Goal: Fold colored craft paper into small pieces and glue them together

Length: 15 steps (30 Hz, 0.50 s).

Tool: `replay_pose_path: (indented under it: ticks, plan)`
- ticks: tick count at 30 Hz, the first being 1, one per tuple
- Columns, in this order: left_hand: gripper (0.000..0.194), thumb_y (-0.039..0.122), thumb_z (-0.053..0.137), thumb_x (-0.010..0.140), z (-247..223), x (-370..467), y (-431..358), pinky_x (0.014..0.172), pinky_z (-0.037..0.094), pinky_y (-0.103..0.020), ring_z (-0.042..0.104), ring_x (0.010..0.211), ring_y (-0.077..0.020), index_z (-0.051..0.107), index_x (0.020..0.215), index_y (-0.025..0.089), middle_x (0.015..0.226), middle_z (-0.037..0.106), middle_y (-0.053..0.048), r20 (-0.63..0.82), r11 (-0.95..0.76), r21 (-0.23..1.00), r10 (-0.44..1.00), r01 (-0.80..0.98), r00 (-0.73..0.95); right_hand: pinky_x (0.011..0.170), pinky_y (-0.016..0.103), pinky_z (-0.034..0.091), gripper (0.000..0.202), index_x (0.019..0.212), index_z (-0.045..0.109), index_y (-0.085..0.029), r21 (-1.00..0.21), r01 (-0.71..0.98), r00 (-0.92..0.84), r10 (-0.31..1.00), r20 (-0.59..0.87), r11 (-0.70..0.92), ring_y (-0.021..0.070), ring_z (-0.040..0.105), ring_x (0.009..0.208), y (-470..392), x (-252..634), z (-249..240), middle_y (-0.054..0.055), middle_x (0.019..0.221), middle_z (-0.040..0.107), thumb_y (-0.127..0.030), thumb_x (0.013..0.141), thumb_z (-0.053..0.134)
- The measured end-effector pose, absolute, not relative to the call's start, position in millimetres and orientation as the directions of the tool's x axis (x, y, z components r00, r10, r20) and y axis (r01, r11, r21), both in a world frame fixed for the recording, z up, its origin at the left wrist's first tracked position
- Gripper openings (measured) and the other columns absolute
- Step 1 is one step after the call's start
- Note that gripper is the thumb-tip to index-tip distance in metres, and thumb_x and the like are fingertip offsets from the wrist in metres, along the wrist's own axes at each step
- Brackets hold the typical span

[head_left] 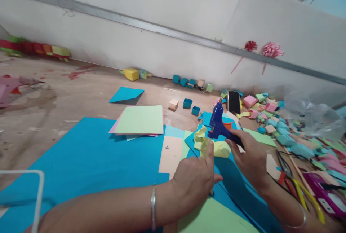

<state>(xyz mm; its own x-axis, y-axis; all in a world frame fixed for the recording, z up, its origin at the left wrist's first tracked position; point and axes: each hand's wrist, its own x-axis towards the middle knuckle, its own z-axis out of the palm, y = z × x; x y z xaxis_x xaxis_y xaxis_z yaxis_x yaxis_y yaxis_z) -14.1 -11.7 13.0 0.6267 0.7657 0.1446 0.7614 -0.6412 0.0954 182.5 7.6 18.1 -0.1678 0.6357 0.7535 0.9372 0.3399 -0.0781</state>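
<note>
My right hand (250, 159) grips the end of the handle of a dark blue hot glue gun (217, 121), its nozzle pointing up and away and its orange trigger showing. My left hand (194, 175) is just left of it, with the index finger stretched toward the gun's back end and the thumb apart; the other fingers are partly hidden. Nothing shows in its grasp. Behind that fingertip is crumpled yellow paper (201, 137), on blue paper pieces. I cannot tell whether the finger touches the paper or the gun.
Large blue sheets (108, 157) and a stack of pastel paper (140, 119) lie left. Small paper boxes (187, 103) stand beyond. On the right are a phone (234, 102), a heap of paper pieces (283, 132), pliers (308, 197) and a purple device (324, 193). A pink glue gun (10, 87) is far left.
</note>
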Motion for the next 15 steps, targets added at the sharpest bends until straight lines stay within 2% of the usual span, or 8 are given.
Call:
replay_pose_path:
  ticks: [3,9,15]
  plan:
    - [0.090,0.059,0.052,0.088,21.4,-17.6,-0.5,0.041,0.023,-0.031,0.061,0.054,-0.0216,0.019,0.151,0.004,0.067,0.064,-0.009,0.162,-0.605,0.058,0.791,0.794,0.590,0.078,0.031,0.051,0.020,0.106,0.059,-0.017,-0.065,0.930,-0.174,0.589,0.789,0.362,0.0210,0.066,0.087,26.8,172.3,24.9,0.008,0.093,0.069,-0.028,0.090,0.059]
    - [0.081,0.054,0.052,0.091,28.4,-22.7,21.9,0.043,0.028,-0.028,0.064,0.058,-0.0220,0.026,0.149,0.005,0.066,0.065,-0.010,0.111,-0.466,0.028,0.881,0.884,0.461,0.078,0.037,0.051,0.019,0.105,0.058,-0.017,-0.257,0.887,-0.059,0.647,0.760,0.384,0.0241,0.062,0.089,68.8,145.1,0.2,0.009,0.096,0.067,-0.029,0.092,0.053]
    - [0.084,0.058,0.055,0.087,15.1,-24.1,30.5,0.043,0.031,-0.028,0.064,0.056,-0.0243,0.030,0.148,0.006,0.065,0.067,-0.011,0.059,-0.399,0.020,0.916,0.917,0.398,0.076,0.038,0.051,0.019,0.107,0.055,-0.017,-0.309,0.858,-0.040,0.653,0.756,0.411,0.0237,0.061,0.088,82.9,134.6,-29.3,0.009,0.096,0.066,-0.030,0.093,0.049]
